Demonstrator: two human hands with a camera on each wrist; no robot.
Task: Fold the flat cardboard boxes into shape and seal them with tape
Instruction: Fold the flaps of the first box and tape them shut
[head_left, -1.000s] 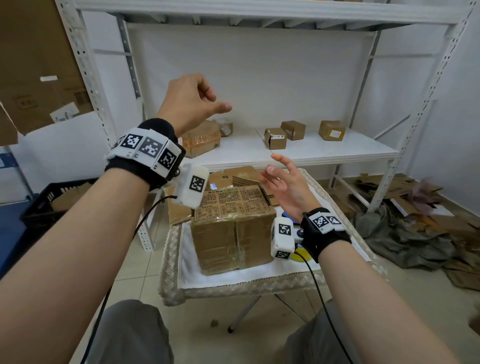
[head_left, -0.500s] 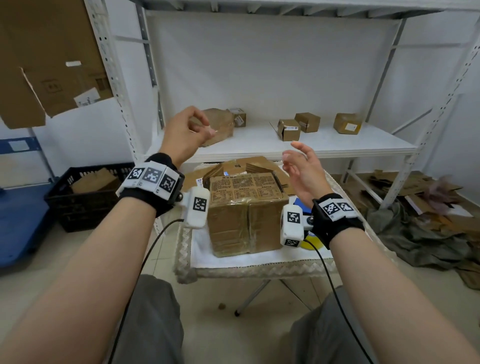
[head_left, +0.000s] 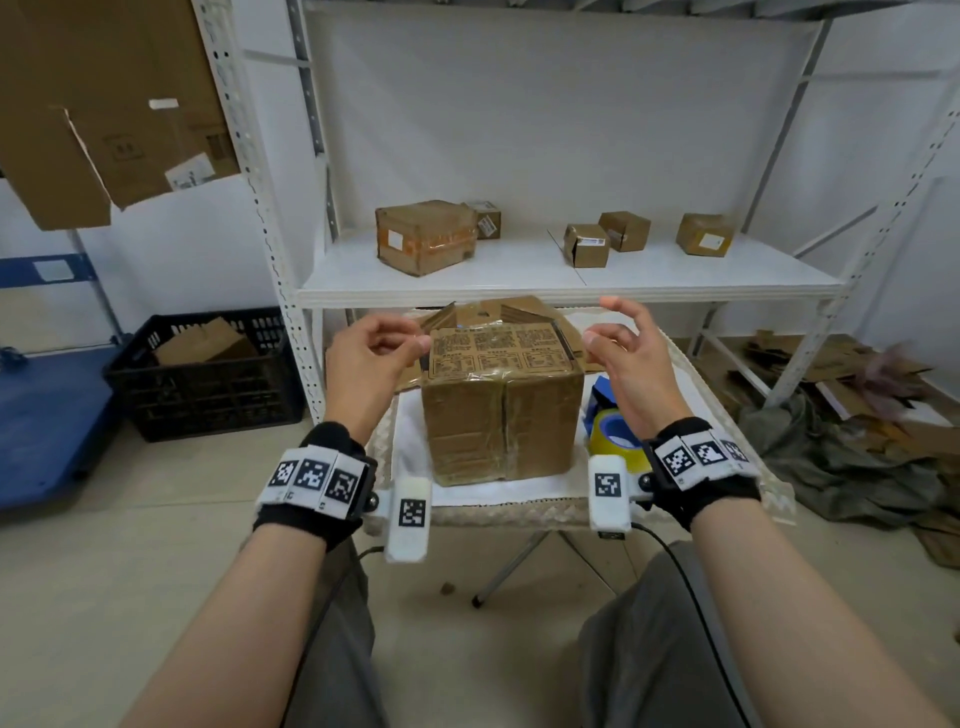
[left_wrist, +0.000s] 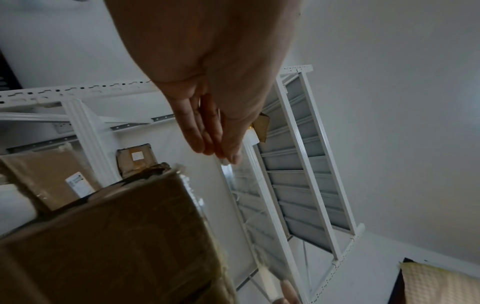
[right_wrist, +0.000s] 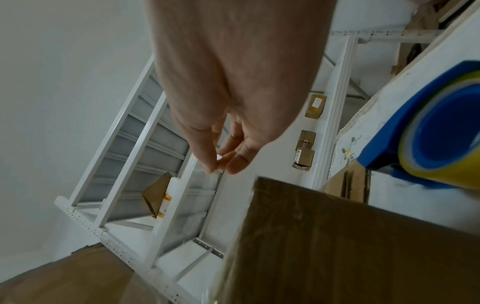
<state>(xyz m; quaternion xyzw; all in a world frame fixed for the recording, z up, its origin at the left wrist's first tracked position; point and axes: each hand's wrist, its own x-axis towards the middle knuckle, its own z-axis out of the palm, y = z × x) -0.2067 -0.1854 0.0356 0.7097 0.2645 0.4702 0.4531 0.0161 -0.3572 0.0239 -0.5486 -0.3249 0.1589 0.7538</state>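
No word, brand or number could be read anywhere. The taped cardboard box (head_left: 501, 400) between the left hand (head_left: 371, 358) and the right hand (head_left: 626, 356) carried blocks of small dark print across its top face, too fine and blurred to make out. Black-and-white square code markers sat on the wrist bands (head_left: 314, 475) behind both hands; they were patterns, not text. Beyond the hands, the boxes on the white shelf (head_left: 571, 280) bore white stickers with unreadable print, as on the small box (head_left: 587, 244) past the right hand. The large hanging cardboard sheet (head_left: 119, 98), up and away from the left hand, had a label and faint marks, also illegible.
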